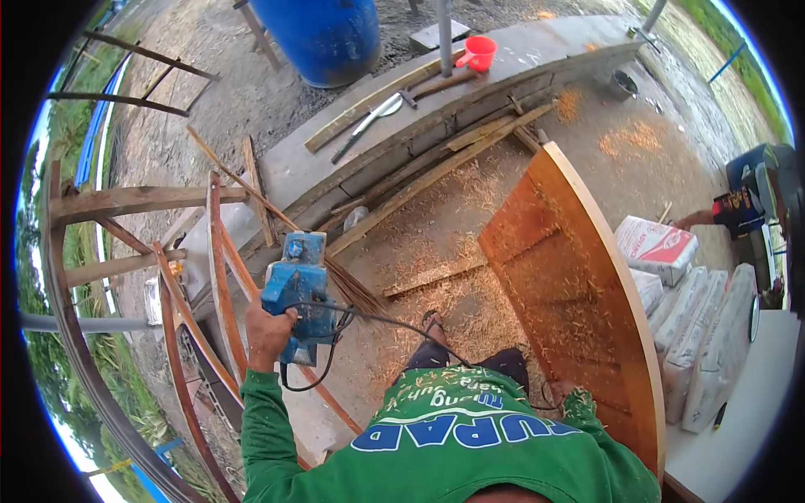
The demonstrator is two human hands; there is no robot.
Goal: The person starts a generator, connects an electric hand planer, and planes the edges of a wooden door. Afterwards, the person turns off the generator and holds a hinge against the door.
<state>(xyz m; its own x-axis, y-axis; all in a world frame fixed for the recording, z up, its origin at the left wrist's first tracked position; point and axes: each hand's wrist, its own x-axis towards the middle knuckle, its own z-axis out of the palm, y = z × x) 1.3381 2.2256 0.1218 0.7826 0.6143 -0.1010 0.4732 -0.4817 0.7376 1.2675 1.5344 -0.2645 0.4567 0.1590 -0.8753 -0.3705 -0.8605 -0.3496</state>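
My left hand is wrapped around the handle of a blue electric planer, held up at the left beside curved wooden frame pieces. A black power cord runs from the planer across my front. My right hand is low against a brown panelled wooden door, which stands on edge at my right with its pale bare edge up. A thin loop of cord shows near that hand. Its fingers are small and partly hidden, so their grip is unclear.
Wood shavings cover the floor around my feet. Long boards lie along a low concrete wall bearing a hammer and red dipper. Filled bags stand right, near another person's arm. A blue drum stands beyond.
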